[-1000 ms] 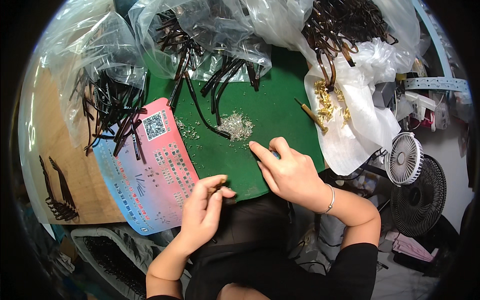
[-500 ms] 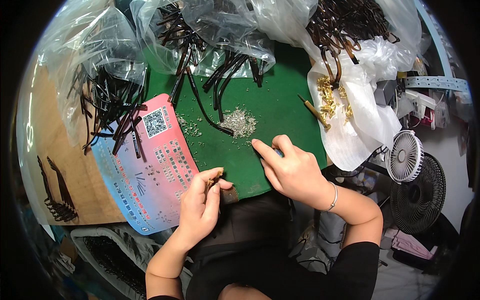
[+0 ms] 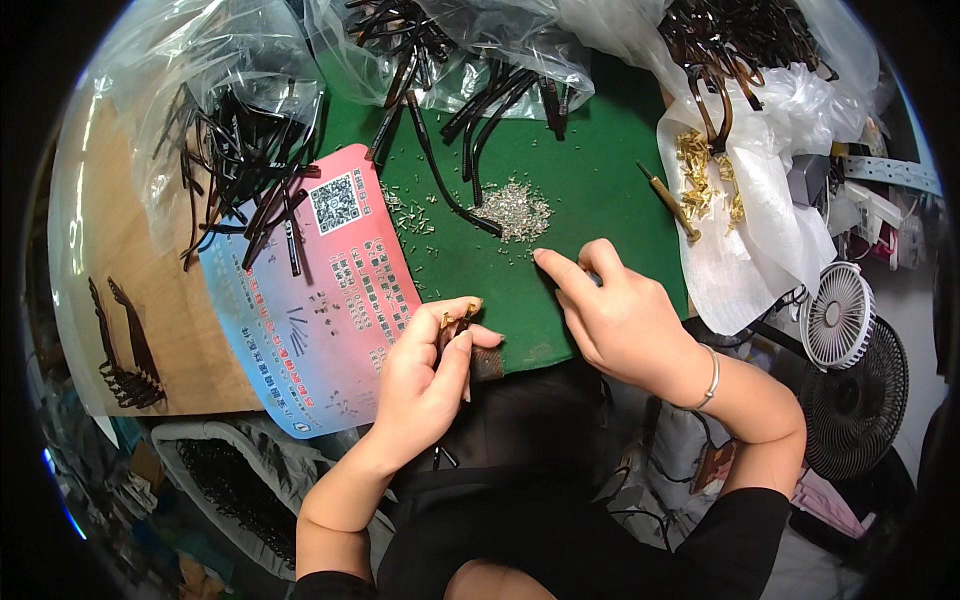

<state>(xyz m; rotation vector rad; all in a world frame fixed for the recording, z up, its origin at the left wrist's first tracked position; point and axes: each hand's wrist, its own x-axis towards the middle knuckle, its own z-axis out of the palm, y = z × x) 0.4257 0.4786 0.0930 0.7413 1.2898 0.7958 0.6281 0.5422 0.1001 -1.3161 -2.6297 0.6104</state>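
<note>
Table (image 3: 215, 385) of light brown wood carries, far left, two thin dark strips (image 3: 138, 345) bunched at their lower ends; below its edge, a grey cloth-sided container (image 3: 185, 432) holds a black mass. Next, one clear plastic bag (image 3: 240, 60) spills black slender rods (image 3: 250, 150), too many to count, over one pink-and-blue printed card (image 3: 265, 330); a second clear bag (image 3: 510, 40) lets out more dark rods (image 3: 430, 165). The left hand's (image 3: 425, 375) grip is pinched on a small dark brown piece with gold-coloured fittings (image 3: 462, 324), near the green mat's (image 3: 610, 130) front edge; its visible end points away from the body, while fingers hide its full long axis. One heap of tiny silver metal pins (image 3: 515, 210) lies on the mat. The right hand's (image 3: 640, 320) index fingertip is just beside it; whether that grip holds anything, I cannot tell. Rightward lie one brass-handled screwdriver (image 3: 672, 203), a white sheet (image 3: 720, 290) bearing many gold-coloured pieces (image 3: 695, 165), and two round fans, white (image 3: 838, 315) and black (image 3: 862, 425).
</note>
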